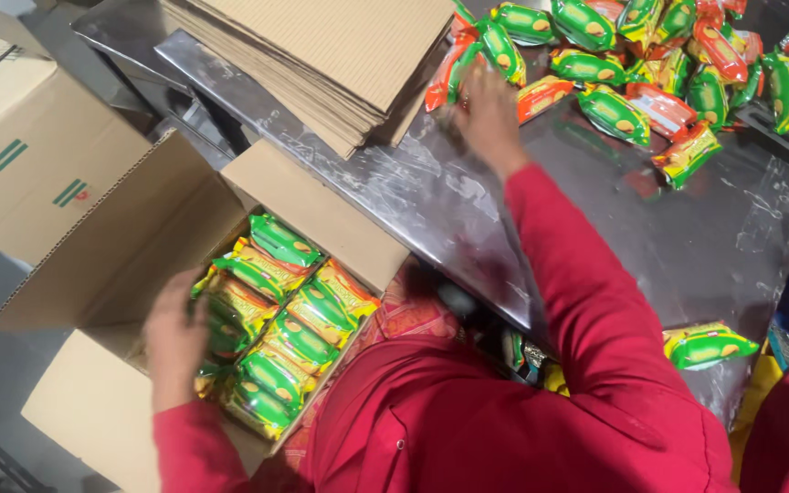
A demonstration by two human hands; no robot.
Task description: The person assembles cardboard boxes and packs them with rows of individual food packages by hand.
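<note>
A: Left hand [175,333]?
B: In the box [130,246], flat on the packed packets [280,351], grip unclear.
A: Right hand [486,114]?
B: On the table [687,246], fingers closing over a pile packet [472,57].

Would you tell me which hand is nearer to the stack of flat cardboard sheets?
Right. The right hand reaches among packets beside the stack of flat cardboard sheets; the left hand is down inside the open box.
</note>
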